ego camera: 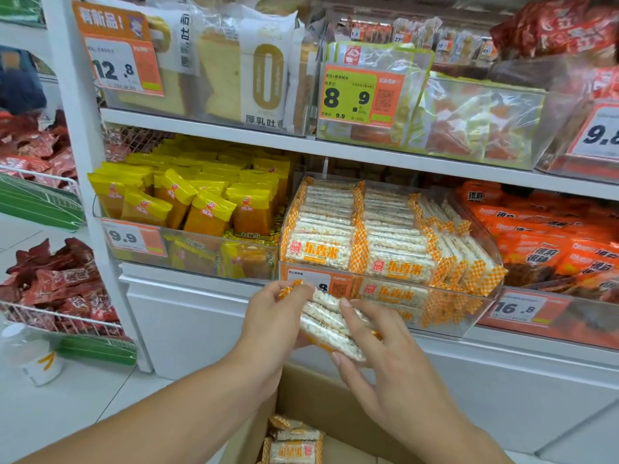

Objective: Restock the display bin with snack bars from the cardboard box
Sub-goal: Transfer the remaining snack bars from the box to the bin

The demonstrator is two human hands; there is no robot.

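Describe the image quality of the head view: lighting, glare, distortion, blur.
Head view: bright, even store light with few hard shadows; wide-angle bending bows the shelf edge and the white upright; glare streaks the clear wrappers on the upper shelf; the far right edge smears soft, while both hands, left and right, and the held snack bars stay fairly sharp before the display bin.

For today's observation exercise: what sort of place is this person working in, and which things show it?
Most likely a shop's snack aisle. White shelves carry clear bins of packaged snacks, orange price tags hang on the bin fronts, and both hands hold snack bars before the display bin.
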